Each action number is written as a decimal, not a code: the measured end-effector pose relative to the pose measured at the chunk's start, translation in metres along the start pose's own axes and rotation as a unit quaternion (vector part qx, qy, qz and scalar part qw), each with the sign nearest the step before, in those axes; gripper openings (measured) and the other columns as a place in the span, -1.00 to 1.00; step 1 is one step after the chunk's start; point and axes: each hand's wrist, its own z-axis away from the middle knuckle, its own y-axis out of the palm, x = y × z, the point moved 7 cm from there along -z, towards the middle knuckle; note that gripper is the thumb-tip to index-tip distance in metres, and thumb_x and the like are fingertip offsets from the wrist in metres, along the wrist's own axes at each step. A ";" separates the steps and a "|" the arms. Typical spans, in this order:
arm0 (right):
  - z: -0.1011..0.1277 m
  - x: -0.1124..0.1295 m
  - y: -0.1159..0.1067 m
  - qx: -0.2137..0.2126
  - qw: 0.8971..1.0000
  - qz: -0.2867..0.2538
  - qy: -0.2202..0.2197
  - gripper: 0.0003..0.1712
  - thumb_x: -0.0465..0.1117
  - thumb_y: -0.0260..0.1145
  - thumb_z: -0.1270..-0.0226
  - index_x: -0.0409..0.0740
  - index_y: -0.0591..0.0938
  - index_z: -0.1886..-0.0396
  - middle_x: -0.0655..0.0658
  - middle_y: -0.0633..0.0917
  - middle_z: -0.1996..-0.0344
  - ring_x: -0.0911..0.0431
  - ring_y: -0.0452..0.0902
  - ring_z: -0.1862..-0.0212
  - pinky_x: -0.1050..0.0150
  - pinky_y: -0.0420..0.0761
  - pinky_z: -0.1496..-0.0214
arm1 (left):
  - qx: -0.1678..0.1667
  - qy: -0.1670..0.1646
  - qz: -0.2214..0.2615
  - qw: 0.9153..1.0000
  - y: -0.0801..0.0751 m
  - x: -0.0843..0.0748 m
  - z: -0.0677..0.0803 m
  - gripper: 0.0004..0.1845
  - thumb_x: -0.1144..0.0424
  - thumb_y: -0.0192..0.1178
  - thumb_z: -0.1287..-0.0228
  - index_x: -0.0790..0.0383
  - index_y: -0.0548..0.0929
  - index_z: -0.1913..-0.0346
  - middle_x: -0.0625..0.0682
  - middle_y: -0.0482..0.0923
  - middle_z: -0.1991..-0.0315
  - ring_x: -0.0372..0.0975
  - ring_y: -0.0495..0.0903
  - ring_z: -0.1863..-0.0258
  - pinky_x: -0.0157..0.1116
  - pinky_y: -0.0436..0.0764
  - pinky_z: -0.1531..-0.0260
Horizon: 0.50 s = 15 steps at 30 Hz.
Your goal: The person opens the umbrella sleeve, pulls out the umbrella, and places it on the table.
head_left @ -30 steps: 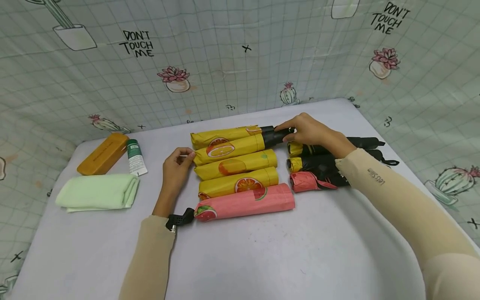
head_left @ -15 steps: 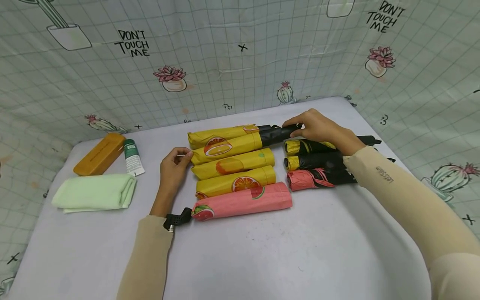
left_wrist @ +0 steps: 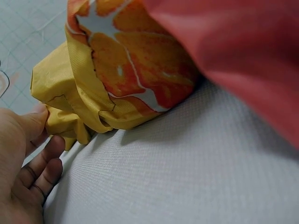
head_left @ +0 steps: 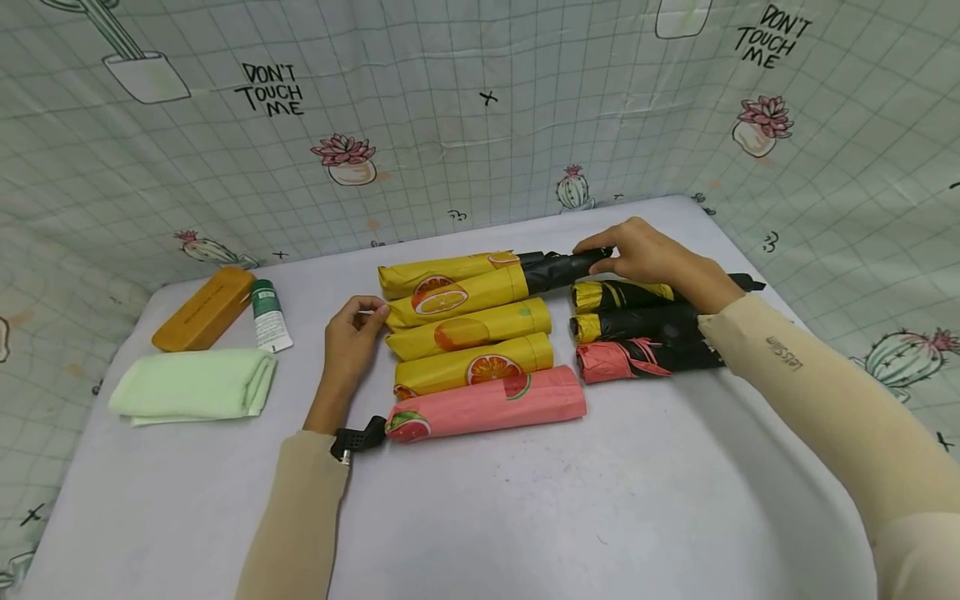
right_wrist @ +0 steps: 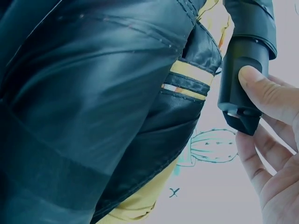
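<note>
Several folded umbrellas in fruit-print sleeves lie side by side mid-table. My left hand point(head_left: 369, 313) pinches the closed end of the second yellow sleeve point(head_left: 457, 293); in the left wrist view my thumb point(left_wrist: 32, 122) presses that yellow fabric point(left_wrist: 70, 105). My right hand point(head_left: 602, 258) grips the black handle point(head_left: 577, 263) of the umbrella sticking out of that sleeve's right end. The right wrist view shows my thumb on the handle point(right_wrist: 243, 70) beside black canopy folds point(right_wrist: 93, 102). A pink watermelon sleeve point(head_left: 487, 405) lies nearest me.
Three bare umbrellas, two yellow-edged point(head_left: 630, 321) and one pink-edged point(head_left: 622, 360), lie under my right forearm. At the left are an orange case point(head_left: 204, 308), a green-capped tube point(head_left: 267, 317) and a folded green cloth point(head_left: 191, 383). Cactus-print curtains wall the table point(head_left: 600, 500).
My right hand has moved right with the black handle, and more of the black umbrella shows beyond the yellow sleeve. The left hand has stayed at the sleeve's end.
</note>
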 end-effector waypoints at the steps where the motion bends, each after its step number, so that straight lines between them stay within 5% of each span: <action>1: 0.000 0.000 0.000 0.000 1.000 0.001 0.000 -0.55 -0.31 0.47 -0.25 -0.21 0.68 -0.16 -0.24 0.69 -0.08 -0.10 0.64 -0.06 -0.09 0.60 -0.03 | -0.001 0.002 0.001 1.000 0.000 0.000 0.000 -0.71 0.07 0.19 -0.47 0.23 0.63 0.02 0.08 0.60 0.06 -0.19 0.53 0.26 -0.38 0.45 0.30; 15: 0.006 -0.003 -0.006 -0.004 1.000 0.011 0.002 -0.55 -0.35 0.46 -0.25 -0.23 0.67 -0.16 -0.28 0.69 -0.06 -0.15 0.64 -0.06 -0.13 0.59 -0.04 | 0.002 0.013 0.007 1.000 0.000 -0.003 0.001 -0.76 0.12 0.21 -0.46 0.25 0.63 0.05 0.12 0.62 0.13 -0.19 0.53 0.29 -0.37 0.43 0.31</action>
